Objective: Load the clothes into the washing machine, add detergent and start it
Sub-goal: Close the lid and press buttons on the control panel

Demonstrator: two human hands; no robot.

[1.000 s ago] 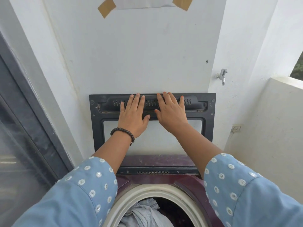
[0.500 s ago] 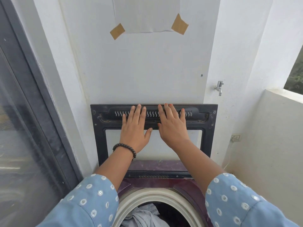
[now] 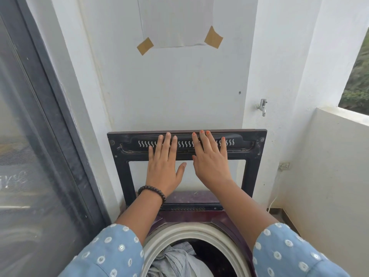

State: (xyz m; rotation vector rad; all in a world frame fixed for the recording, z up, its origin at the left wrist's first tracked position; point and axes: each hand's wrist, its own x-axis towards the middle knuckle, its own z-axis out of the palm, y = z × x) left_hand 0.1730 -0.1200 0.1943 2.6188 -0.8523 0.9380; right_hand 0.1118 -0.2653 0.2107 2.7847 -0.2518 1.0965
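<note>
Dark-framed and raised upright against the wall, the lid (image 3: 123,156) is pressed by the flat, straight-fingered left hand (image 3: 162,168) and right hand (image 3: 211,164), and should be lowered evenly over the clothes (image 3: 175,258) lying in the drum (image 3: 199,229).

Bright, even daylight fills the head view, pouring in from the opening (image 3: 357,76) at three o'clock. The white wall (image 3: 179,86) at twelve o'clock reads clean and pale, barely shaded. Soft shadow sits under the forearms and deep inside the drum (image 3: 215,262) at six o'clock, which goes nearly black. The glass door (image 3: 30,156) at nine o'clock carries hazy, washed-out reflections. Wide-angle bending is plain: the door frame and wall corners lean outward toward the edges. Focus holds crisp in the centre; the sleeves (image 3: 111,254) at the bottom corners look slightly soft.
</note>
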